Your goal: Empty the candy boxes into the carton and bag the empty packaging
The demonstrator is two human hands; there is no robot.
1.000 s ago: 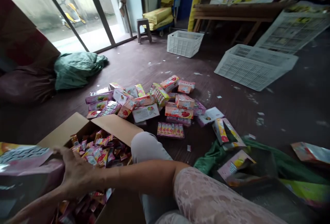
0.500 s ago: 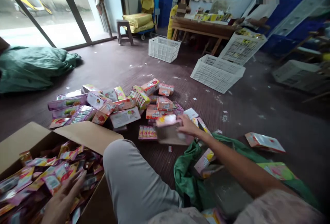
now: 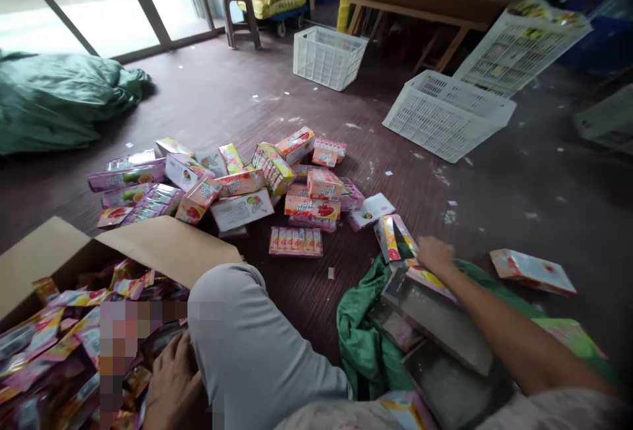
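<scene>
Right, so both hands are at work on opposite sides of a bent grey knee (image 3: 257, 331). To the left, the left hand (image 3: 174, 377) sits at the near side of a brown carton (image 3: 163, 242), fingers close together; from where I stand I can't tell whether they grip anything. Over on the right, the right hand (image 3: 436, 255) is a blur, curled above the top end of a hollow grey-lined box (image 3: 440, 314), and whether it's clamped on that or loose, I can't say.

As for progress, the carton looks well heaped with small wrapped sweets (image 3: 47, 351), and the hollow boxes on the green cloth (image 3: 356, 314) appear to be emptied already. Plenty is left, I'd judge: a sprawling pile of printed boxes (image 3: 242, 211) lies ahead on the floor, mostly looking full, with one film-fronted pack (image 3: 295, 241) just in front, its pieces lined up in a neat row.

Look at the textures! Stiff, matte corrugated flaps spread wide; crinkly, shiny wrappers catch the light; the slim oblong boxes are glossy card, peach, lilac and yellow. The cloth bunches in soft folds, and farther off stand rigid white lattice crates (image 3: 448, 117).
</scene>
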